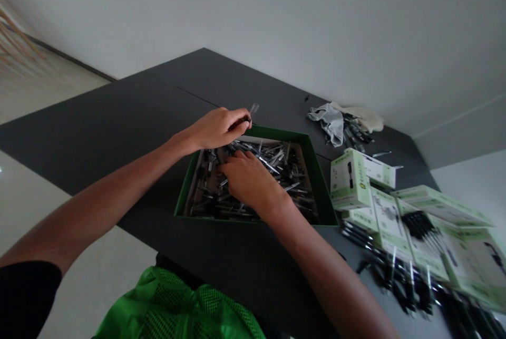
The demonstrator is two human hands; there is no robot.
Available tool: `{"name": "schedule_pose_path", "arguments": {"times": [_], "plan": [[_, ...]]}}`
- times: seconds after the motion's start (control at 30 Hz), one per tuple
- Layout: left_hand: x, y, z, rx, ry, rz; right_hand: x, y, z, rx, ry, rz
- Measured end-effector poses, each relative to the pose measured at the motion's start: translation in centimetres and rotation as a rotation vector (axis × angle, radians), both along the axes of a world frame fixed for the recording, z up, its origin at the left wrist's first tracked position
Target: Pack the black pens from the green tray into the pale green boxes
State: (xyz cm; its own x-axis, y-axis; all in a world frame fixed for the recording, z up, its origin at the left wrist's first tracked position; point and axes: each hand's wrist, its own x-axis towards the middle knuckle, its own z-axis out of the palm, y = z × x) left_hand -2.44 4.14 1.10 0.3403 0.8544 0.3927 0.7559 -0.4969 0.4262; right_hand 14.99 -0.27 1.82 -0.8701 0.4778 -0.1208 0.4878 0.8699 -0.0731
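Observation:
A green-edged box (319,183) lies on the dark table, filled with many loose pens (290,173), clear and black. Above its far left corner, my left hand (221,127) is closed round a pen (254,109); the clear end sticks out past the fingers, and the rest is mostly hidden in the hand. My right hand (253,181) reaches down into the box among the pens. Its fingers are bent, with thumb and forefinger close together at the left; the fingertips are partly hidden, so whatever they grip does not show.
Green-and-white cartons (350,181) stand right of the box, with black pens (411,281) in front of them. Behind lie grey-white gloves (330,120) and more pens (353,131). The dark table (158,102) meets a pale wall.

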Motion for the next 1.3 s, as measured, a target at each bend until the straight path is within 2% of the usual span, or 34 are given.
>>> {"name": "schedule_pose_path", "arguments": {"times": [0.2, 0.3, 0.47, 0.53, 0.87, 1.3], "plan": [[0.0, 0.1, -0.1, 0.0, 0.002, -0.003, 0.0, 0.2, 0.0, 0.023, -0.016, -0.085], [0.0, 0.1, -0.2, 0.004, 0.005, -0.004, 0.1, 0.6, -0.2, -0.018, 0.021, -0.011], [-0.1, 0.1, -0.2, 0.0, 0.009, 0.001, 0.1, 0.6, -0.5, -0.14, 0.105, 0.211], [-0.1, 0.1, -0.3, 0.006, 0.008, -0.003, 0.0, 0.3, -0.4, -0.164, 0.079, 0.226], [0.0, 0.1, -0.2, -0.002, 0.0, 0.001, 0.2, 0.4, -0.4, 0.041, 0.013, -0.045], [-0.5, 0.5, -0.5, 0.033, -0.177, -0.072, 0.3, 1.0, 0.2, 0.147, -0.062, -0.16]]}}
